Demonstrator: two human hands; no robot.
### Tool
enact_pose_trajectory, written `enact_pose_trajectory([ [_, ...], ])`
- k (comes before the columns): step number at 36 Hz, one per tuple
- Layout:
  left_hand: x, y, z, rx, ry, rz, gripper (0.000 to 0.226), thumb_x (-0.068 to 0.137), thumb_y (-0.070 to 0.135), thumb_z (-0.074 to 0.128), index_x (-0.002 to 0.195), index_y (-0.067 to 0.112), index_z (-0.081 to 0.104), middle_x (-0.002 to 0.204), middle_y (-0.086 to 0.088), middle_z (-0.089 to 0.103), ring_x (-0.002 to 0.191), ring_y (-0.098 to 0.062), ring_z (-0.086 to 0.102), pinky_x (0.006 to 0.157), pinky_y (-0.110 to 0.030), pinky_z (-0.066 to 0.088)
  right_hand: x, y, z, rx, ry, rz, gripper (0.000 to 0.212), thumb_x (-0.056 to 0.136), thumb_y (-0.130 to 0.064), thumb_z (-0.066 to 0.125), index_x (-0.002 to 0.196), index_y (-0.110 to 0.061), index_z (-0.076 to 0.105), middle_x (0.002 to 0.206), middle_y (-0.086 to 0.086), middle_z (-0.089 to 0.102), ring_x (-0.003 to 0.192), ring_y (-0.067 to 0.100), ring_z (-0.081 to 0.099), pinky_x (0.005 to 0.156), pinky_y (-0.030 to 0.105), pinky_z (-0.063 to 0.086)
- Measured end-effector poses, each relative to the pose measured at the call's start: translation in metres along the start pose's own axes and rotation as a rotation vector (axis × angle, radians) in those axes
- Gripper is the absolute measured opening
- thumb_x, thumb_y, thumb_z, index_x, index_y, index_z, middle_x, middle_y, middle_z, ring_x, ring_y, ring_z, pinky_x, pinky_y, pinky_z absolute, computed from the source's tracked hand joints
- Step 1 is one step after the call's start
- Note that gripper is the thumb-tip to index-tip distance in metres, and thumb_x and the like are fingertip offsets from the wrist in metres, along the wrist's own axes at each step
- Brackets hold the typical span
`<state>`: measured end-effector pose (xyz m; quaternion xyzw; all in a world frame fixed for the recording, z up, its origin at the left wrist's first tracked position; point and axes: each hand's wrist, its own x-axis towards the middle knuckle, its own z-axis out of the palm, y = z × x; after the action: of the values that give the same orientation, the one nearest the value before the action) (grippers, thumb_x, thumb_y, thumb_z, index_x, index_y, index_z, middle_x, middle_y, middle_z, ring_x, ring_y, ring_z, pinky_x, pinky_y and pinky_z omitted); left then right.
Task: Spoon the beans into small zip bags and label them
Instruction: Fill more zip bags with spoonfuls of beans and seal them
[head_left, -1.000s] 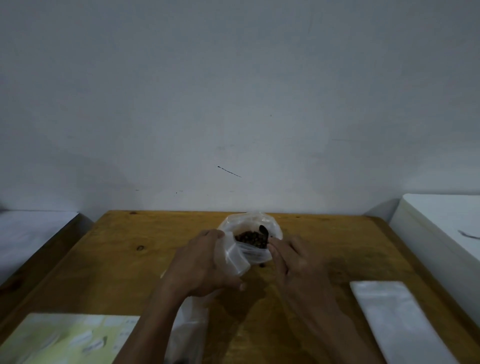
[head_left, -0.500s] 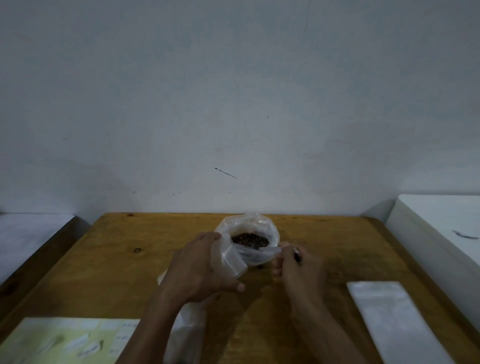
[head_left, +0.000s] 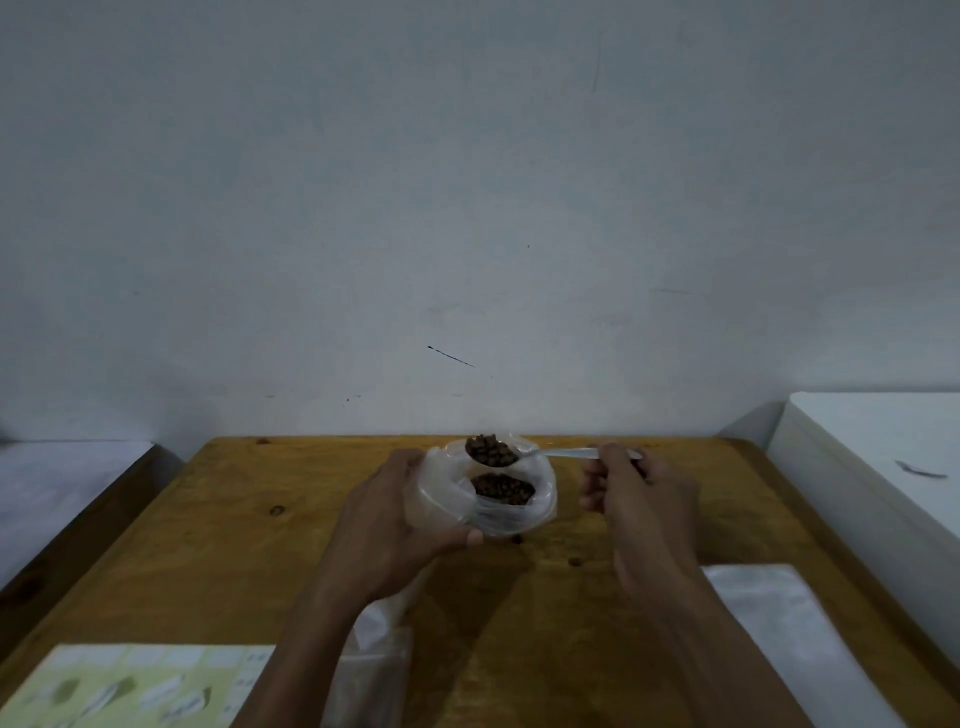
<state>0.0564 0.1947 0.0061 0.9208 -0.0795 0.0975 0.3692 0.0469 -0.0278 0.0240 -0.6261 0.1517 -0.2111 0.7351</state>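
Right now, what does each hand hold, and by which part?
Left hand grips the bean bag by its left side. Right hand holds the loaded spoon by its handle end.

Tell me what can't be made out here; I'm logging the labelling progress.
- Label sheet, head view: print too blurred to read; bottom edge cuts it off.
- Zip bag under the left forearm: contents unclear, cut by the bottom edge.
- Spoon handle end: hidden inside the right hand.

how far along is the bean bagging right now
Done: nothing looks filled or labelled. In hand: left hand holds the bean bag open; right hand lifts a heaped spoon over it. Left: flat zip bags to fill, label sheet to apply.
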Motion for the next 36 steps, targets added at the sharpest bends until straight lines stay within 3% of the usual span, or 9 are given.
enact_pose_trajectory([
  [4, 0.000, 0.000, 0.000, -0.038, 0.018, -0.011, 0.097, 0.049, 0.066, 0.084, 0.128, 0.029, 0.043, 0.108, 0.016, 0.054, 0.093, -0.009, 0.057, 0.070, -0.024, 0.050, -0.013, -0.014, 0.004, -0.047, -0.108, -0.101, 0.020, 0.098, -0.017, 0.060, 0.086, -0.011, 0.074, 0.056, 0.000, 0.066, 0.049, 0.011, 0.058, 0.051, 0.028, 0.049],
  [8, 0.001, 0.001, 0.000, -0.060, 0.015, -0.020, 0.096, 0.052, 0.064, 0.085, 0.129, 0.030, 0.041, 0.108, 0.018, 0.053, 0.096, -0.009, 0.058, 0.076, -0.029, 0.055, -0.027, -0.016, 0.005, -0.281, -0.273, -0.381, 0.019, 0.099, -0.025, 0.057, 0.089, -0.021, 0.073, 0.065, -0.001, 0.069, 0.054, 0.009, 0.064, 0.053, 0.030, 0.056],
  [13, 0.001, 0.000, -0.001, -0.051, 0.017, -0.032, 0.103, 0.047, 0.071, 0.083, 0.131, 0.029, 0.041, 0.113, 0.015, 0.055, 0.097, -0.008, 0.057, 0.077, -0.029, 0.055, -0.026, -0.011, 0.005, -0.322, -0.167, -0.566, 0.020, 0.097, -0.031, 0.056, 0.099, -0.021, 0.073, 0.067, -0.008, 0.068, 0.062, 0.009, 0.067, 0.055, 0.024, 0.056],
  [16, 0.001, -0.003, -0.004, -0.036, 0.020, -0.027, 0.105, 0.047, 0.067, 0.085, 0.133, 0.027, 0.041, 0.116, 0.013, 0.053, 0.099, -0.010, 0.056, 0.077, -0.027, 0.053, -0.019, -0.002, 0.004, -0.438, -0.088, -0.696, 0.015, 0.098, -0.021, 0.059, 0.101, -0.016, 0.073, 0.080, -0.007, 0.069, 0.069, 0.005, 0.064, 0.059, 0.013, 0.049],
  [20, 0.000, -0.003, -0.005, -0.007, 0.003, -0.024, 0.106, 0.048, 0.065, 0.086, 0.135, 0.026, 0.040, 0.118, 0.013, 0.051, 0.100, -0.012, 0.055, 0.075, -0.027, 0.050, -0.009, 0.030, 0.000, -0.637, -0.112, -0.779, 0.013, 0.097, -0.014, 0.060, 0.102, -0.012, 0.072, 0.086, -0.002, 0.065, 0.071, 0.009, 0.058, 0.059, 0.013, 0.042],
  [26, -0.004, -0.002, 0.000, 0.029, -0.026, 0.003, 0.101, 0.049, 0.062, 0.088, 0.133, 0.027, 0.043, 0.109, 0.021, 0.049, 0.093, -0.008, 0.054, 0.075, -0.026, 0.050, -0.011, 0.055, -0.001, -0.688, -0.077, -0.679, 0.013, 0.097, -0.013, 0.061, 0.098, -0.022, 0.071, 0.076, -0.016, 0.055, 0.070, 0.000, 0.053, 0.061, 0.009, 0.035],
  [30, -0.005, -0.001, 0.002, 0.035, -0.035, -0.004, 0.100, 0.051, 0.059, 0.089, 0.134, 0.027, 0.042, 0.106, 0.021, 0.046, 0.091, -0.007, 0.051, 0.071, -0.022, 0.046, -0.016, 0.058, 0.006, -0.490, -0.047, -0.286, 0.025, 0.099, -0.023, 0.057, 0.077, -0.030, 0.065, 0.063, -0.009, 0.064, 0.065, 0.000, 0.063, 0.059, 0.018, 0.050],
  [32, -0.005, -0.001, 0.003, 0.031, -0.040, -0.011, 0.101, 0.051, 0.058, 0.089, 0.134, 0.027, 0.042, 0.107, 0.021, 0.046, 0.092, -0.007, 0.050, 0.070, -0.020, 0.043, -0.015, 0.060, 0.011, -0.344, -0.030, -0.070, 0.022, 0.100, -0.024, 0.057, 0.082, -0.025, 0.070, 0.066, -0.001, 0.070, 0.061, 0.011, 0.067, 0.061, 0.032, 0.057],
  [36, -0.006, 0.000, 0.003, 0.029, -0.046, -0.021, 0.103, 0.051, 0.058, 0.090, 0.136, 0.027, 0.041, 0.109, 0.019, 0.045, 0.095, -0.008, 0.050, 0.077, -0.024, 0.047, -0.012, 0.060, 0.015, -0.122, 0.018, 0.134, 0.016, 0.100, -0.018, 0.058, 0.092, -0.016, 0.072, 0.072, 0.007, 0.072, 0.062, 0.017, 0.066, 0.059, 0.028, 0.055],
])
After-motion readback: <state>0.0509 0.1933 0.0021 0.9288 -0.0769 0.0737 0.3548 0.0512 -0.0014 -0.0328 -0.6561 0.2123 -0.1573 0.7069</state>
